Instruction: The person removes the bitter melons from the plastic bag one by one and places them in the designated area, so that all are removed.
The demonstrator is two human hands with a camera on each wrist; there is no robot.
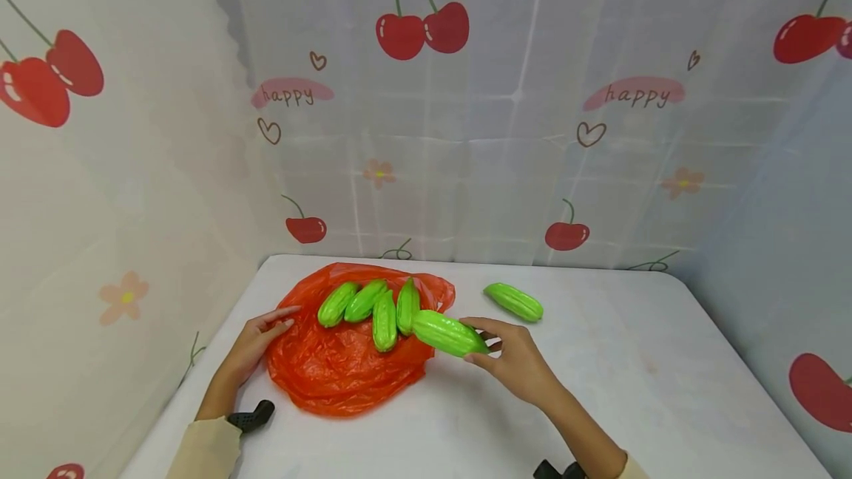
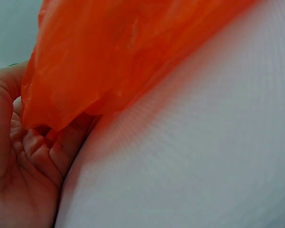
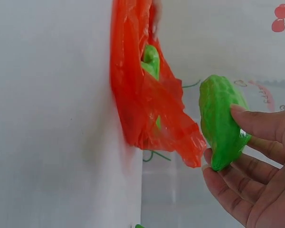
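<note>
A red plastic bag [image 1: 346,375] lies spread on the white table, with several green bitter melons [image 1: 384,322] lying on it or in its opening. At the bag's left edge, my left hand [image 1: 251,346] holds the plastic; the left wrist view shows the bag's rim [image 2: 85,90] between thumb and fingers. My right hand [image 1: 515,361] grips one end of another bitter melon [image 1: 444,333] between thumb and fingers, raised at the bag's right side. The right wrist view shows this bitter melon [image 3: 222,121] apart from the bag's loose edge [image 3: 187,142].
One more bitter melon [image 1: 514,301] lies on the table [image 1: 626,375] to the back right of the bag. A curtain [image 1: 492,131] printed with cherries and hearts stands behind the table and along both sides. Black wrist straps [image 1: 253,416] sit on both forearms.
</note>
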